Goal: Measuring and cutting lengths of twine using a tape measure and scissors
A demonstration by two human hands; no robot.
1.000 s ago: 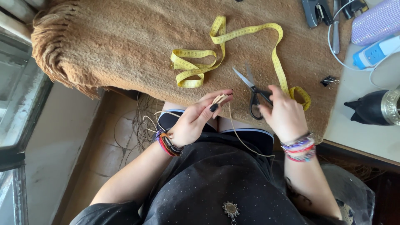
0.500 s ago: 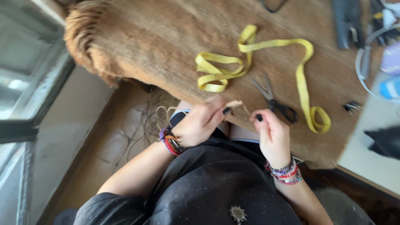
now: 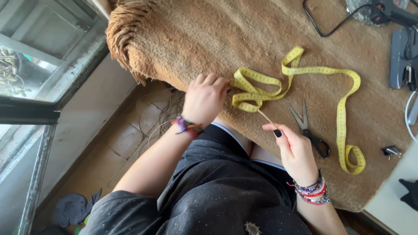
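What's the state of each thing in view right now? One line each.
left hand: fist closed at the mat edge, beside the tape.
right hand: pinching a thin strand held taut.
measuring tape: unrolled, looped loosely on the mat.
scissors: blades open, lying flat, untouched.
woven mat: spread flat, fringe frayed at the corner.
binder clip: lying at the mat's edge.

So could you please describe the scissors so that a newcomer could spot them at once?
On the brown woven mat, find the yellow measuring tape. The scissors lie inside its loop, beside the right hand: the only thing there with metal blades and black handles.
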